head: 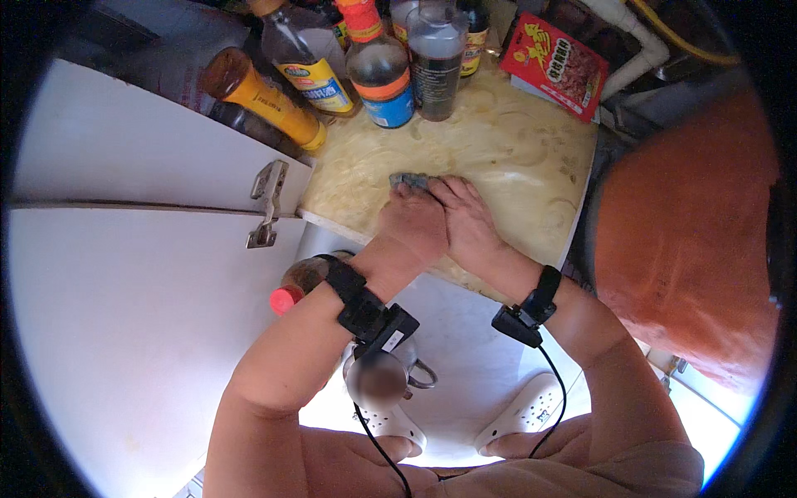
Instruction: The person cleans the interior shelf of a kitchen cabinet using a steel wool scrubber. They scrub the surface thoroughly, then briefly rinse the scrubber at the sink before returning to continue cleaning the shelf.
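Note:
A small grey-blue cloth or pad (pixel 408 180) lies against the yellowish, marbled cabinet shelf (pixel 498 149). My left hand (pixel 414 218) is closed around its near side, so most of it is hidden under the fingers. Pressed up alongside is my right hand (pixel 467 215), its fingers bent and its fingertips down by the cloth's right end. Whether those fingers also grip the cloth cannot be made out. Both wrists carry black straps with small black devices and cables.
Sauce bottles, including one with an orange-and-blue label (pixel 380 84), crowd the shelf's back. A yellow bottle (pixel 274 106) leans at left; a red food packet (pixel 554 65) stands at right. White cabinet doors (pixel 137 299) with a metal hinge (pixel 268 202) flank me. A red-capped bottle (pixel 286 300) stands below.

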Demonstrator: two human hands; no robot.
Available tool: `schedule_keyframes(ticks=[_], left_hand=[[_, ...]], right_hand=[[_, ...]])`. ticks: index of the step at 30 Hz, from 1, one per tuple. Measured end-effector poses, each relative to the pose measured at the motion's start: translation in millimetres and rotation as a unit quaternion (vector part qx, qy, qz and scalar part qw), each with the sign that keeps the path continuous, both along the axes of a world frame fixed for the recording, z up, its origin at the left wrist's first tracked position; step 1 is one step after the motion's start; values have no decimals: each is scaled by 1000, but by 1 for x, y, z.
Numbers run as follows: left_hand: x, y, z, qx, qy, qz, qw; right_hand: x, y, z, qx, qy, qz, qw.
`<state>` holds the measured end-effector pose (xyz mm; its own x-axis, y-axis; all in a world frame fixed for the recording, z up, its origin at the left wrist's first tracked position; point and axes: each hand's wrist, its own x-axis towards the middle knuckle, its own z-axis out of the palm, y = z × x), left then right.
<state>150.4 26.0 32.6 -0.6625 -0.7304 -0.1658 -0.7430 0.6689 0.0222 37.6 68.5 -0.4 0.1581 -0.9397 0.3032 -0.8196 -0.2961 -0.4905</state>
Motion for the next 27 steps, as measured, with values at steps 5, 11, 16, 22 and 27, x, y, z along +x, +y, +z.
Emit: schedule_keyframes(ticks=[5, 11, 16, 22, 27], left_hand=[[22, -34, -15, 34, -17, 31, 999], [43, -67, -10, 39, 25, 117, 992], [58, -76, -3, 75, -46, 158, 984], [78, -59, -1, 87, -115, 94, 985], [54, -32, 10, 132, -47, 11, 990]], right_hand=[[25, -33, -9, -14, 6, -3, 1000], [53, -86, -29, -42, -58, -49, 996], [72, -98, -37, 8, -134, -30, 990], [80, -60, -12, 90, -185, 44, 978], [50, -24, -2, 24, -135, 19, 990]])
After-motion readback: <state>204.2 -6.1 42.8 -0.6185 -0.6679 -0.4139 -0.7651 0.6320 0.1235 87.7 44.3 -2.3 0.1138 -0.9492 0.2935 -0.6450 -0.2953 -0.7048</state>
